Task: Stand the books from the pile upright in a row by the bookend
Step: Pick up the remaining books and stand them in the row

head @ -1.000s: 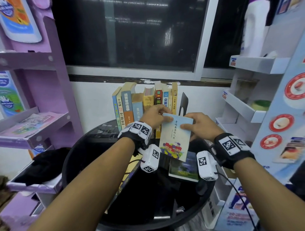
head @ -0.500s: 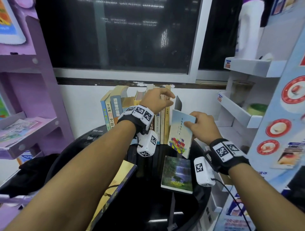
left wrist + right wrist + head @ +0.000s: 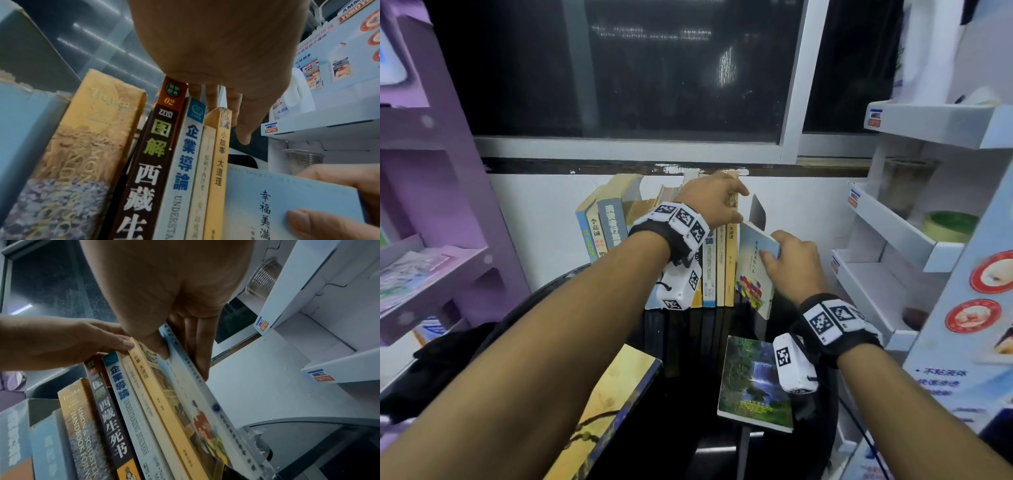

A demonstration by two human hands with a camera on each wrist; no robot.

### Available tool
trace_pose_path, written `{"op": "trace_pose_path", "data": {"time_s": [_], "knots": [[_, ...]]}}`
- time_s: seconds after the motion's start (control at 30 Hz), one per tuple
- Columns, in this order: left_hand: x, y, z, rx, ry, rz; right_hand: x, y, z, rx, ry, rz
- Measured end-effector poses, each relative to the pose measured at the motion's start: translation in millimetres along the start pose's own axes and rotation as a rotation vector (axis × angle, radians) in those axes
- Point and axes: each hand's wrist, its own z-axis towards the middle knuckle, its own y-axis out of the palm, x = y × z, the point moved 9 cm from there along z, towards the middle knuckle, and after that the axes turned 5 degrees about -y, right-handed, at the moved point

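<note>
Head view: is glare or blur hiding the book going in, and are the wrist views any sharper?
Head view: the glossy black table mirrors the spines, edges smear, the pale blue paperback stays readable. Left wrist view: its title is crisp. Right wrist view: dim, the paperback seen edge-on.

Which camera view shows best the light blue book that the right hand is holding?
The head view: the light blue book shows whole, tilted beside the row, gripped by the right hand. The left wrist view shows only its upper cover; the right wrist view shows mostly its spine edge.
</note>
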Motion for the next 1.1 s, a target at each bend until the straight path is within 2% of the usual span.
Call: {"op": "trace_pose_path", "data": {"time_s": [0.17,0.4,0.83,1.1], "knots": [[-5.8,-5.0,7.7,-0.013,0.034,0.074,-4.7,16.0,4.3,-0.004,-0.014,0.012],[-19.0,0.1,12.8,-0.056,0.019,-0.011,-7.6,35.1,8.0,-0.03,-0.024,0.043],[-27.6,3.4,13.0,-0.002,-0.001,-0.018,-8.5,57.5,11.5,-0.142,-0.037,0.17],[-31.2,2.7,11.8,0.017,-0.011,0.004,-13.5,64.5,1.4,-0.391,-0.093,0.138]]}}
